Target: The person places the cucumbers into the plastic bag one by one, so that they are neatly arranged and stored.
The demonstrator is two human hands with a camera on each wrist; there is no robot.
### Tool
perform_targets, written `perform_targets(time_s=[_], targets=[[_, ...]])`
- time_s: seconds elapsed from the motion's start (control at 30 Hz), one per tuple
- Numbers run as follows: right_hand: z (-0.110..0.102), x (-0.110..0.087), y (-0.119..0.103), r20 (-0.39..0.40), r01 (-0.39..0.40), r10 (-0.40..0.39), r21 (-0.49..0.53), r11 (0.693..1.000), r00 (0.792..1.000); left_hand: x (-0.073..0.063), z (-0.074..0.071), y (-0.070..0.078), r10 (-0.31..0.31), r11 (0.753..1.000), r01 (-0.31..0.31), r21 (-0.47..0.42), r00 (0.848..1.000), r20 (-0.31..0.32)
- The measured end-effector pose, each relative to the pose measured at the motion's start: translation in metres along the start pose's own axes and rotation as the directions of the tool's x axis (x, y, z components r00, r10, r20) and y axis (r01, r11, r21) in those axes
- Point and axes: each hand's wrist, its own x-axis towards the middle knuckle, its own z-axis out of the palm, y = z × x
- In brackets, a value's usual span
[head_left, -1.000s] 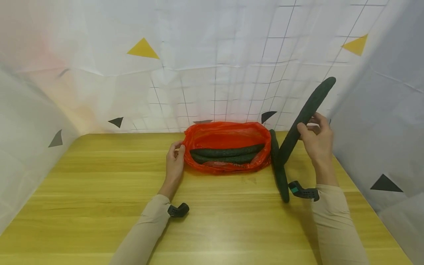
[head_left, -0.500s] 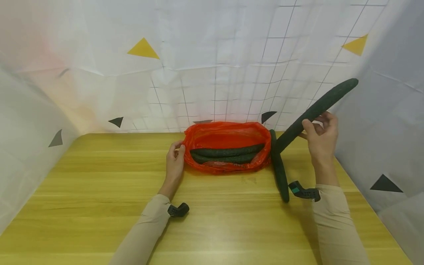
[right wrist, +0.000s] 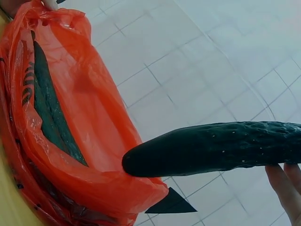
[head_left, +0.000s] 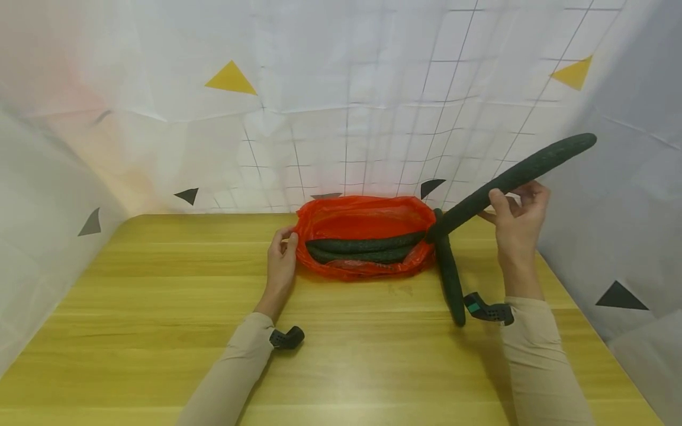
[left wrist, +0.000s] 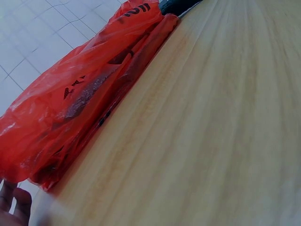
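A red plastic bag (head_left: 367, 214) stands with its mouth spread, and two dark green cucumbers (head_left: 367, 244) lie inside it. My left hand (head_left: 280, 266) pinches the bag's left rim between thumb and fingers. My right hand (head_left: 521, 234) holds another cucumber (head_left: 538, 164) around its middle, slanted with the far end up to the right. In the right wrist view, the lower tip of this held cucumber (right wrist: 188, 148) overlaps the bag's right rim (right wrist: 146, 188). One more cucumber (head_left: 451, 284) rests on the table just right of the bag, partly covered by the held one.
The wooden table (head_left: 160, 331) runs back to a white sheet (head_left: 319, 136) with grid lines and coloured triangles. Similar sheets hang at the left and right sides. Small black devices (head_left: 489, 309) are worn on both wrists.
The held cucumber has tipped from steep to flatter, its upper end swinging right and its lower tip shifting left to the bag's rim. My left hand and the bag have stayed put.
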Motion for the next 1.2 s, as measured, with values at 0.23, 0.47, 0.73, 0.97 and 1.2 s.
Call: perform_targets(time_s=[0.23,0.47,0.73,0.97,1.2], targets=[[0.008,-0.002,0.001,-0.014,-0.012,0.013,0.062,0.998,1.0,0.0,0.0,0.001,-0.003,1.0,0.003,-0.002,1.0,0.005],[0.011,-0.004,0.005,-0.007,-0.01,0.01,0.054,0.998,1.0,-0.001,0.0,0.001,0.004,1.0,-0.004,0.005,1.0,0.002],[0.014,-0.006,0.013,0.023,-0.013,0.011,0.081,0.997,1.0,-0.001,0.0,0.0,0.008,1.0,-0.008,-0.003,1.0,0.003],[0.021,-0.01,0.016,0.065,-0.03,0.026,0.075,0.997,0.998,-0.001,0.0,0.0,0.007,1.0,-0.007,0.003,1.0,-0.001],[0.031,-0.018,0.014,0.106,-0.06,0.059,0.006,0.998,0.993,-0.001,0.0,0.002,0.009,1.0,-0.009,-0.015,1.0,-0.003]])
